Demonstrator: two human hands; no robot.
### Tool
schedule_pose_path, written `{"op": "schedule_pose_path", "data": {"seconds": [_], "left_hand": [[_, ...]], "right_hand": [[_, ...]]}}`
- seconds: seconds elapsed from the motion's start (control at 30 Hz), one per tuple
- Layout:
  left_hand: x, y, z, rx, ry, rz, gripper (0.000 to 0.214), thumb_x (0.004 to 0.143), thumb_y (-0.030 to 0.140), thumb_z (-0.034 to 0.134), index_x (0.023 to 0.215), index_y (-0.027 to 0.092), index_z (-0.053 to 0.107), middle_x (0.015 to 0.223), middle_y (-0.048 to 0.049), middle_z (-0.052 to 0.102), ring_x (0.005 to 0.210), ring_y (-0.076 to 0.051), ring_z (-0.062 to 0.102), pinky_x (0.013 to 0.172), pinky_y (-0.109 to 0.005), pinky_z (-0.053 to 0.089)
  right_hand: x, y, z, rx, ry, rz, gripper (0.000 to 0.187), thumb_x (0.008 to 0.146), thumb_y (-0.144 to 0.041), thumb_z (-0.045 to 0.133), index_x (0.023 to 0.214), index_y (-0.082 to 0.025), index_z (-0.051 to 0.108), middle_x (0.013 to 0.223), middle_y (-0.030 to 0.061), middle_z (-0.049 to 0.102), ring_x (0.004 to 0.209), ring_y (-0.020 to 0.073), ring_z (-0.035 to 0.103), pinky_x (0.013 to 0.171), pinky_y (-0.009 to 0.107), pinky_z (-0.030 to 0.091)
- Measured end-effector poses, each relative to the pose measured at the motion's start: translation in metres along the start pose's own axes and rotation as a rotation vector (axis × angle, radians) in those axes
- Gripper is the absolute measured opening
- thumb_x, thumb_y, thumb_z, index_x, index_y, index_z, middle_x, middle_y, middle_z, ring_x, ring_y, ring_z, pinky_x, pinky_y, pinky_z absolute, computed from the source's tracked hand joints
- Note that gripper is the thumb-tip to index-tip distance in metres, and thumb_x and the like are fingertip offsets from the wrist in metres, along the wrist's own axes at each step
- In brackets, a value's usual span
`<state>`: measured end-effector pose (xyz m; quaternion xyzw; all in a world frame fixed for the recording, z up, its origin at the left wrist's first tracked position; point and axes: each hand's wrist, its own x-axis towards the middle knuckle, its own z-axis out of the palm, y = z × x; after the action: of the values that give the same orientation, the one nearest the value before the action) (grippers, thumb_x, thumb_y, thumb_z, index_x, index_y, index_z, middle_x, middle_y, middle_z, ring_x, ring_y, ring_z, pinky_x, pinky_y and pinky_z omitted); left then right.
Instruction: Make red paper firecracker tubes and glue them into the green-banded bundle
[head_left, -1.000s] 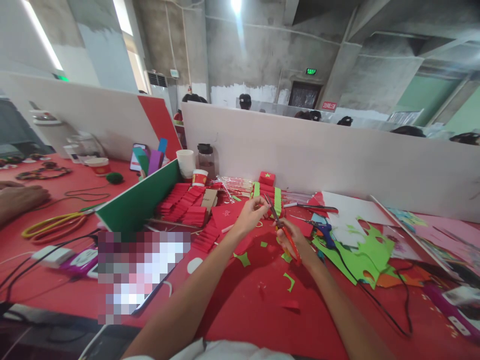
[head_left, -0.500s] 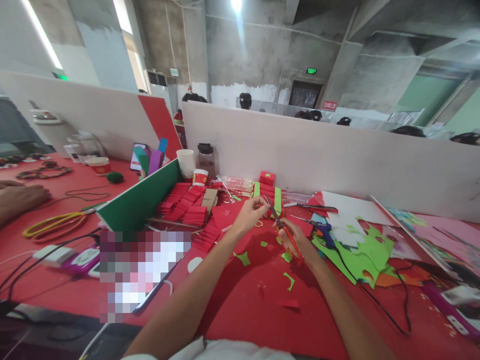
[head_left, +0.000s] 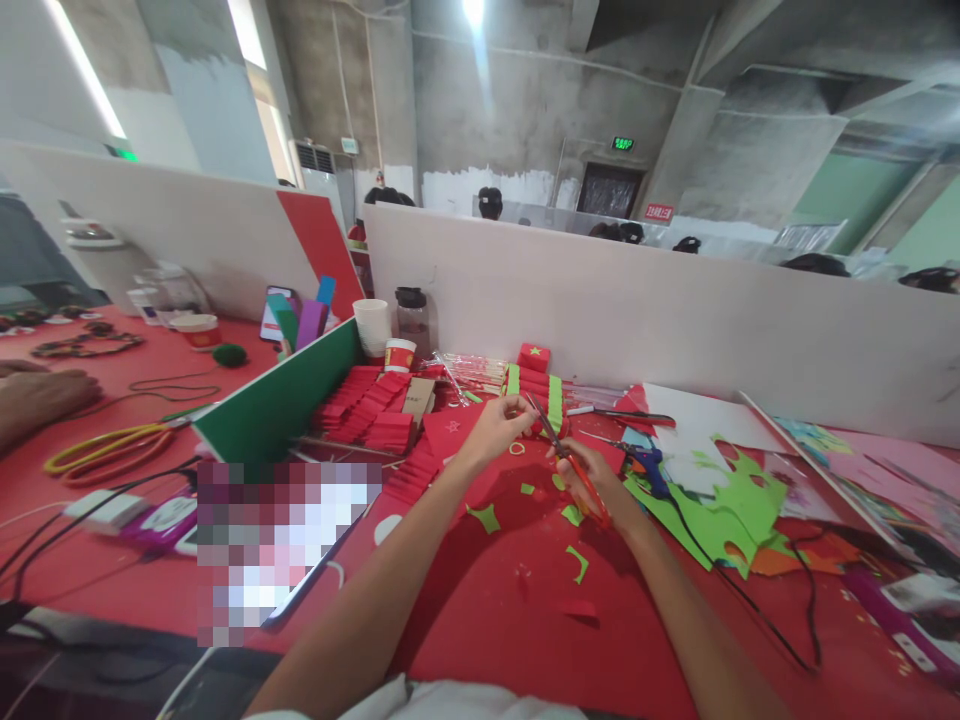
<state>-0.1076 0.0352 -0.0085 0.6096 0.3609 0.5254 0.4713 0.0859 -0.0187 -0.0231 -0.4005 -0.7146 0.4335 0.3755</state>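
My right hand (head_left: 589,474) is closed around the red-orange handles of a pair of scissors (head_left: 550,428), whose dark blades point up and to the left. At the blade tips my left hand (head_left: 504,430) pinches with thumb and forefinger; what lies between them is too small to make out. Both hands are above a red tabletop (head_left: 517,650). Below them are light green scraps (head_left: 486,517), a curved green offcut (head_left: 578,564) and a small yellowish ring (head_left: 517,449).
Folded red strips (head_left: 390,432) are piled left of my hands. A phone-like bright screen (head_left: 315,540), partly blurred, lies nearer. To the right are a blue glue gun (head_left: 651,462) and cut green sheets (head_left: 739,505). A white partition (head_left: 600,290) stands behind; another person's hand (head_left: 49,395) rests far left.
The scissors' handles look slightly closer together in my right hand. My left hand stays in nearly the same place, still pinching near the blade tips.
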Motion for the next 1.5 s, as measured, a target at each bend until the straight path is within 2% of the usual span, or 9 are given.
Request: {"op": "schedule_pose_path", "data": {"seconds": [0.43,0.83,1.27,1.5], "left_hand": [[-0.0033,0.0079,-0.0009,-0.001,-0.024,-0.017,0.015,0.075,0.031,0.062,0.073,0.017,0.060,0.057,0.0012,0.060,0.052,-0.010,0.053,0.051,-0.021,0.039],[-0.0020,0.0037,0.0029,-0.012,0.002,0.020,0.011,0.076,0.028,0.058,0.074,0.017,0.056,0.057,0.0037,0.057,0.052,-0.009,0.053,0.057,-0.022,0.043],[-0.0027,0.0052,0.0026,0.012,0.002,0.025,0.015,0.077,0.031,0.059,0.073,0.017,0.055,0.059,0.0038,0.057,0.055,-0.010,0.055,0.058,-0.022,0.044],[-0.0012,0.0031,0.0026,0.006,-0.004,0.027,0.014,0.077,0.029,0.058,0.074,0.017,0.054,0.059,0.0045,0.055,0.054,-0.010,0.054,0.056,-0.021,0.043]], "right_hand": [[-0.0014,-0.0028,-0.0026,-0.023,0.010,-0.012,0.043,0.083,-0.062,0.061,0.094,-0.021,0.057,0.063,-0.0039,0.043,0.050,0.0108,0.037,0.046,0.024,0.029],[-0.0017,-0.0027,-0.0036,0.011,-0.016,0.021,0.042,0.088,-0.059,0.057,0.102,-0.020,0.058,0.062,-0.0048,0.039,0.050,0.0103,0.034,0.047,0.024,0.027],[-0.0014,-0.0032,-0.0030,0.030,-0.011,0.021,0.044,0.085,-0.061,0.060,0.101,-0.019,0.059,0.062,-0.0048,0.040,0.050,0.0104,0.036,0.047,0.024,0.032],[-0.0005,-0.0027,-0.0024,0.020,-0.011,0.012,0.042,0.086,-0.059,0.060,0.099,-0.019,0.058,0.062,-0.0053,0.039,0.050,0.0100,0.035,0.047,0.023,0.029]]}}
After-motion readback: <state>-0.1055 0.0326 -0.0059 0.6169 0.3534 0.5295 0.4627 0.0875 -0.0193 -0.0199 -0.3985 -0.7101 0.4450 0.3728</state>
